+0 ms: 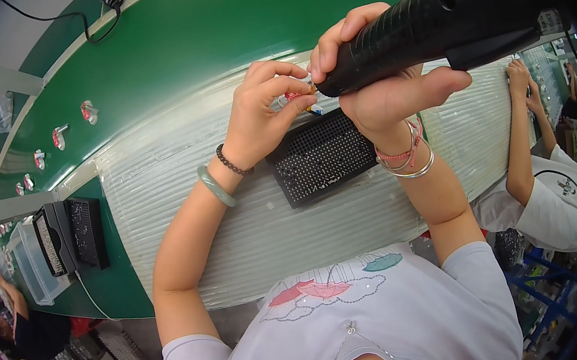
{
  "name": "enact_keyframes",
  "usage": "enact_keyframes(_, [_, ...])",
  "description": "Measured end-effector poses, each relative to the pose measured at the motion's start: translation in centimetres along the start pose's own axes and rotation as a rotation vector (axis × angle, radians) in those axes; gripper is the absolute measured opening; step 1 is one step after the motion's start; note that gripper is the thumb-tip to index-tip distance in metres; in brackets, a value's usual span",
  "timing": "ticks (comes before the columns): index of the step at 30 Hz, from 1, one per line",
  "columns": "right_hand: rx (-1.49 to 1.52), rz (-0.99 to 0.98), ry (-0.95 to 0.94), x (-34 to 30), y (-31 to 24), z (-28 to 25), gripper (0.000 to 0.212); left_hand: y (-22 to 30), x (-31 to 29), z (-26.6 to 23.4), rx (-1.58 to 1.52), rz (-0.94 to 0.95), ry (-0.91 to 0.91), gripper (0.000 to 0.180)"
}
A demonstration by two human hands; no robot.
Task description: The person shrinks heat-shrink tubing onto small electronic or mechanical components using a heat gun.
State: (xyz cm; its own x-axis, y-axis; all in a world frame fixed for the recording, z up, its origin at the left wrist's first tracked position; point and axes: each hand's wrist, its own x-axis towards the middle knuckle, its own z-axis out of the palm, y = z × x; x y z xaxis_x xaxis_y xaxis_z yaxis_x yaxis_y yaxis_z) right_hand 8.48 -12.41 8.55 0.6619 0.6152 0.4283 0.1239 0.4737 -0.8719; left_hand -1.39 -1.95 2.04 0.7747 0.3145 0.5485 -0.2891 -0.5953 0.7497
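Observation:
My right hand (383,102) is wrapped round a black electric screwdriver (420,26), its thumb stretched along the underside. The tool's body reaches to the upper right, and its narrow end points left toward my other hand. Between the bent fingers and thumb of my left hand (269,100) is a small red and white plastic part (286,99), with some orange and blue showing; the fingers hide most of it. The screwdriver's tip meets or nearly meets this part; I cannot tell which. Just below both hands lies a black perforated tray (318,159) with many small screws in its holes.
A ribbed translucent mat (192,212) covers the green table (166,44). Several red and white parts (59,138) lie at the far left. A black screw box (53,239) and a clear bin (27,263) stand left. A co-worker's arms (519,132) are at the right.

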Motion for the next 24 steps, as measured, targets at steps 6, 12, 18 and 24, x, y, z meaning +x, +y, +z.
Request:
enact_keyframes(6, [-0.017,-0.028,0.011,0.2,0.9,-0.2,0.105,-0.3,0.0,0.0,-0.051,-0.014,0.011,0.014])
enact_keyframes(12, [-0.161,-0.012,-0.002,0.8,3.4,-2.0,0.096,-2.0,0.0,-1.8,0.247,0.06,-0.253,0.02])
enact_keyframes(18, [-0.163,0.011,-0.006,0.8,4.0,-2.0,0.095,-2.7,-0.1,-1.8,0.259,0.057,-0.273,0.016])
enact_keyframes(24, [-0.168,0.005,-0.013,0.8,4.4,-2.1,0.094,-2.7,-0.3,-1.5,0.233,0.058,-0.242,0.014])
